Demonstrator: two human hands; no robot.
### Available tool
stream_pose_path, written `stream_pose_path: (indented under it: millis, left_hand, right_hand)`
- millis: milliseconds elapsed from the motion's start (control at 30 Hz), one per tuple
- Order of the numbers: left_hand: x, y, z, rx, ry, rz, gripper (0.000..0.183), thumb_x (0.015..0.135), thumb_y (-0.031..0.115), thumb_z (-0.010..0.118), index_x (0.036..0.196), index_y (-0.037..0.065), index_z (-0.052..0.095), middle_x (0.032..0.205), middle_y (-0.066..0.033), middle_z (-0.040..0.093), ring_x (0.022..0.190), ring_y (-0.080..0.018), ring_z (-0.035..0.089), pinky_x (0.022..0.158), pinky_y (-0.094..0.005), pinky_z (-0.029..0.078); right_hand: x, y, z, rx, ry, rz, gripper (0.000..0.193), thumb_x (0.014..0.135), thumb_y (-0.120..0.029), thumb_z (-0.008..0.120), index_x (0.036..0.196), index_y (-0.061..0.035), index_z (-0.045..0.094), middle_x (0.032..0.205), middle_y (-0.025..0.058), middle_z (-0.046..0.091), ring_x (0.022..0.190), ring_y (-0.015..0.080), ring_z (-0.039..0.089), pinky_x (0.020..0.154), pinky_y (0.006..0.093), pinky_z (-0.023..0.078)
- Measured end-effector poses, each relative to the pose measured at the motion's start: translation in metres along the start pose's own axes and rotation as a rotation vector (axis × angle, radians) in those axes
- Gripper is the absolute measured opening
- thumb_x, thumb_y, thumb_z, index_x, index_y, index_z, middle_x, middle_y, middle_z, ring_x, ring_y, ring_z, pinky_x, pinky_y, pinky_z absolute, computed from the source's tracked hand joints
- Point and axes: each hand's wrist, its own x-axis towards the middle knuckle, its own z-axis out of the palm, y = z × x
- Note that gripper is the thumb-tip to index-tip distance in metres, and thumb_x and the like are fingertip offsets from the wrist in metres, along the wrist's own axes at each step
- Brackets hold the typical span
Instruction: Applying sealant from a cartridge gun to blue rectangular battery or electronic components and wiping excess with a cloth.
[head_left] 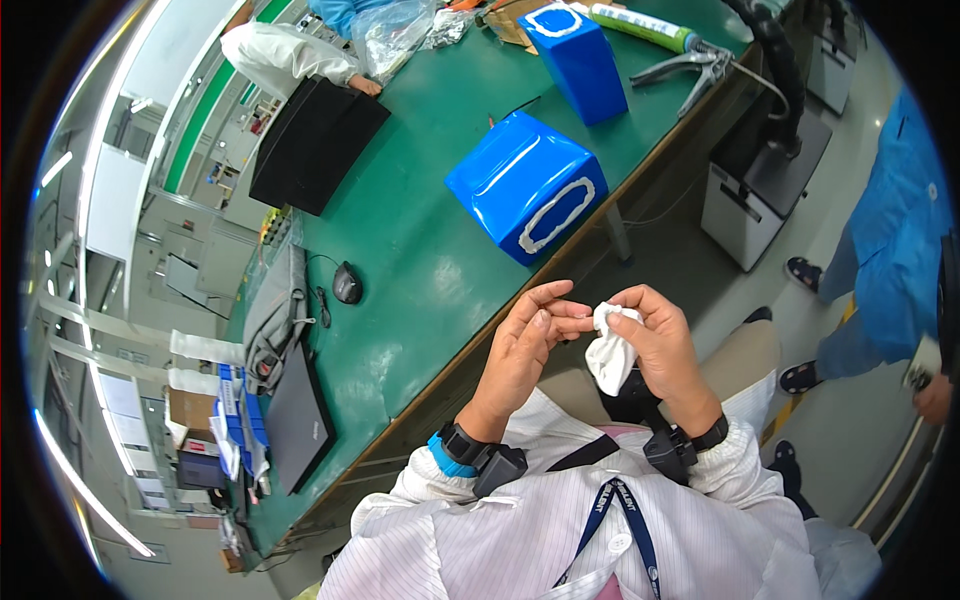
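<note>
My right hand (658, 345) pinches a small crumpled piece of white cloth (610, 362) between thumb and fingers, in front of my lap. Whether it is a rag or a glove, I cannot tell. Facing it, my left hand (525, 345) has its fingers stretched out and apart; a fingertip or two reach the edge of the cloth. Beyond my hands, near the table's edge, lies a shiny blue wrapped block (520, 185) with a ring of white paste on its end face. A second blue block (575, 65), also ringed with white, stands farther back.
On the green table (400, 290) are a caulking gun (685, 60), a black mouse (347, 283), a closed laptop (300, 425) and a grey bag (275, 320). Across it, a co-worker's hand (366, 85) touches a black panel (318, 143). Someone in blue (895, 220) stands at right.
</note>
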Motion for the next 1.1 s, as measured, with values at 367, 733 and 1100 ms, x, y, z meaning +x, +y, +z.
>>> stream_pose_path:
  millis: [367,733,1100]
  left_hand:
    - [0.009,-0.022,0.015,0.272,0.056,-0.161,0.033,0.1,0.023,0.039,0.119,-0.001,0.052,0.118,-0.0131,0.058,0.113,-0.0207,0.055,0.096,-0.0314,0.041]
    - [0.027,-0.024,0.026,-0.047,0.081,-0.262,0.05,0.1,0.037,0.027,0.129,-0.001,0.04,0.13,-0.0219,0.049,0.123,-0.0312,0.047,0.103,-0.0373,0.038]
    - [0.034,-0.035,0.026,-0.195,0.096,-0.32,0.054,0.1,0.041,0.026,0.134,0.001,0.038,0.133,-0.0186,0.047,0.126,-0.0277,0.044,0.106,-0.0361,0.032]
  right_hand:
    - [-0.007,-0.024,-0.04,0.082,0.064,-0.018,0.013,0.087,-0.006,0.059,0.098,0.0,0.057,0.086,0.0026,0.062,0.074,0.0046,0.057,0.067,0.0193,0.046]
    - [0.002,-0.032,-0.073,0.173,0.181,-0.074,0.015,0.088,-0.005,0.056,0.103,0.0,0.054,0.091,0.0063,0.063,0.081,0.0091,0.06,0.072,0.0227,0.049]
    - [0.002,-0.01,-0.058,-0.098,0.084,-0.002,0.013,0.087,-0.006,0.059,0.1,-0.0014,0.057,0.083,0.0005,0.06,0.073,0.0042,0.056,0.064,0.019,0.045]
